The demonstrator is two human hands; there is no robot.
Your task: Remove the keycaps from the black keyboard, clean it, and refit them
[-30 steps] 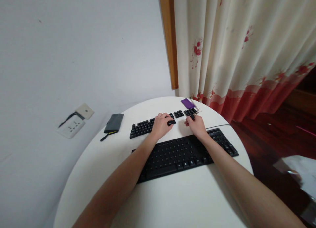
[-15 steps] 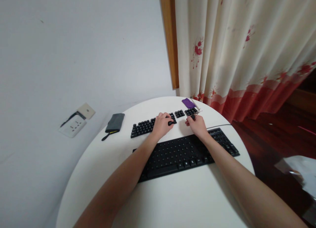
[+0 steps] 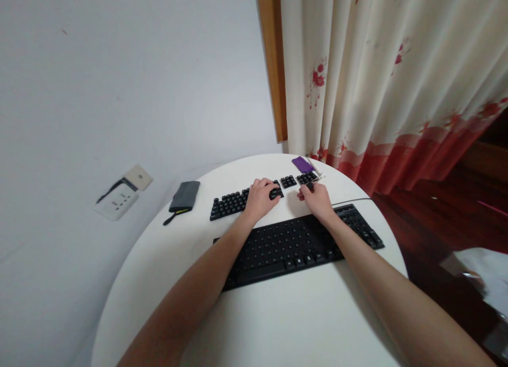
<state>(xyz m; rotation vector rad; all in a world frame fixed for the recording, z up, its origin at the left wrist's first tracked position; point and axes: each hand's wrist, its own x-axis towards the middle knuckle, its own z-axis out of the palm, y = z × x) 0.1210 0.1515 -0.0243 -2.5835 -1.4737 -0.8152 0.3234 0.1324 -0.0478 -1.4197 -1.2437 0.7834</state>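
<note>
My left hand (image 3: 260, 199) is curled over the right end of the rows of loose black keycaps (image 3: 228, 204), with its fingertips closed at a black keycap (image 3: 274, 193) there. Closed to the right of it, my right hand (image 3: 316, 198) grips a small tool with a black handle (image 3: 310, 186) and thin wire ends, apparently a keycap puller. Below both hands lies a black keyboard (image 3: 273, 249), with most of its main key area stripped to bare posts. Its bottom row still carries some keys. My right forearm covers part of it.
Two smaller keycap groups (image 3: 288, 182) lie beyond my hands. A purple packet (image 3: 302, 164) rests at the far edge of the round white table (image 3: 254, 324). To the left is a grey pouch (image 3: 184, 196). The keyboard's cable (image 3: 351, 201) runs rightward; a wall and curtain (image 3: 357, 91) stand behind.
My left fingertips have shifted slightly at the end of the keycap rows, bringing the keycap against its neighbours. My right hand stays nearly in place, still holding the tool.
</note>
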